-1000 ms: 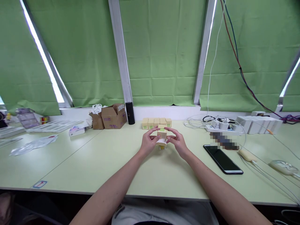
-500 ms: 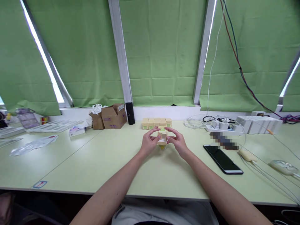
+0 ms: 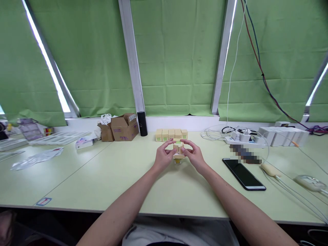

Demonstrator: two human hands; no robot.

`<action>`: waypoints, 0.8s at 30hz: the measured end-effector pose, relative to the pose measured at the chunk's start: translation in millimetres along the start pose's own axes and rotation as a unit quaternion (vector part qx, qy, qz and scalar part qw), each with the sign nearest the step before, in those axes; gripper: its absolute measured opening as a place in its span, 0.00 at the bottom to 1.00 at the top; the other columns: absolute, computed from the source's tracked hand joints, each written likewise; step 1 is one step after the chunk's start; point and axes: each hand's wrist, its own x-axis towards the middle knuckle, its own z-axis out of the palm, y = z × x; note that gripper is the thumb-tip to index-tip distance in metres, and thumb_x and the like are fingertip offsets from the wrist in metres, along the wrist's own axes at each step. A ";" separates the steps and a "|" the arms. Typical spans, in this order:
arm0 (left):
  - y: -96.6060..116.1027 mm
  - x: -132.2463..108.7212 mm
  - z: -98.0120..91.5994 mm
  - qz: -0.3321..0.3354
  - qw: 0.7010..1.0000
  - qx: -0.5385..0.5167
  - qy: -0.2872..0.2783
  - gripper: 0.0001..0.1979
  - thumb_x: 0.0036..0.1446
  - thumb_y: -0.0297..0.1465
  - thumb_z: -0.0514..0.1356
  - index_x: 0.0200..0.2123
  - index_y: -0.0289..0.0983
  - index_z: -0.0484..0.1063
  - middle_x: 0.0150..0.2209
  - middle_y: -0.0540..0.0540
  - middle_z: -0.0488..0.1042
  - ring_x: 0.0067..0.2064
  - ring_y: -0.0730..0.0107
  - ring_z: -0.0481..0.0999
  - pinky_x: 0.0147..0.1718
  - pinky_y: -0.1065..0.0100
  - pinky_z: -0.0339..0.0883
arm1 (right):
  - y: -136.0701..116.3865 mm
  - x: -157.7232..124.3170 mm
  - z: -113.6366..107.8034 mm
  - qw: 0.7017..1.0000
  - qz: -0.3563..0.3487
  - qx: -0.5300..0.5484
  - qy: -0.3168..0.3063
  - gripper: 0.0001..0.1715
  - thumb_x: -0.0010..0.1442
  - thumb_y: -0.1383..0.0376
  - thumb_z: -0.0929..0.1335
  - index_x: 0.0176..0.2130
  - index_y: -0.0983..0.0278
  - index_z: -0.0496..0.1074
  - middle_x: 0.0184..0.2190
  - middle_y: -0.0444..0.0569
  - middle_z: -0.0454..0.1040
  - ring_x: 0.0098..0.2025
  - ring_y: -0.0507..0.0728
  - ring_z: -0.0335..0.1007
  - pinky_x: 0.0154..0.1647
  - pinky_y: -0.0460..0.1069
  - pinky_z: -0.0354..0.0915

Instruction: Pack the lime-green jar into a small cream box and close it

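Between my two hands is a small pale-yellow cardboard box (image 3: 178, 156) with its flaps open toward me. My left hand (image 3: 164, 155) grips its left side, the thumb against the inner flap and the fingers at the far edge. On the right side my right hand (image 3: 194, 156) grips it the same way, thumb near the opening. Just below the box, on the table, stands a small clear glass jar (image 3: 177, 161) with something yellow in it, partly covered by the box flap. Behind my fingers is a row of several similar small boxes (image 3: 165, 135).
On the right lie a black phone (image 3: 243, 174), a cream charger (image 3: 271, 169), a power strip (image 3: 244, 140) with cables and several white boxes (image 3: 282, 136). An open brown carton (image 3: 124, 129) and a black cylinder (image 3: 142, 123) stand back left. Plastic bags (image 3: 37, 159) lie far left.
My right thumb has moved inward over the box's right side, and the box's flaps have shifted slightly. My left hand has barely moved.
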 end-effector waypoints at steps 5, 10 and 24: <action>0.3 -0.3 1.0 0.004 1.000 0.005 0.001 0.24 0.56 0.42 0.71 0.53 0.39 0.79 0.71 0.33 0.63 0.26 0.80 0.78 0.27 0.69 0.76 | 1.9 1.1 0.7 1.000 0.002 0.007 0.006 0.29 0.54 0.49 0.77 0.53 0.56 0.77 0.60 0.52 0.71 0.30 0.50 0.73 0.33 0.50 0.73; 1.5 -1.0 1.8 0.014 1.000 0.010 0.005 0.23 0.56 0.41 0.70 0.53 0.39 0.80 0.69 0.32 0.65 0.24 0.80 0.76 0.25 0.69 0.75 | 5.9 2.6 1.1 1.000 0.001 0.003 0.010 0.28 0.54 0.49 0.76 0.52 0.56 0.77 0.60 0.52 0.71 0.30 0.50 0.74 0.35 0.51 0.74; -3.1 -2.8 1.9 0.048 0.998 0.043 -0.005 0.25 0.60 0.42 0.68 0.58 0.40 0.77 0.71 0.30 0.61 0.29 0.78 0.77 0.34 0.66 0.77 | 8.5 3.7 0.0 1.000 -0.002 -0.007 0.022 0.28 0.55 0.48 0.76 0.52 0.56 0.77 0.60 0.53 0.72 0.33 0.53 0.77 0.39 0.54 0.77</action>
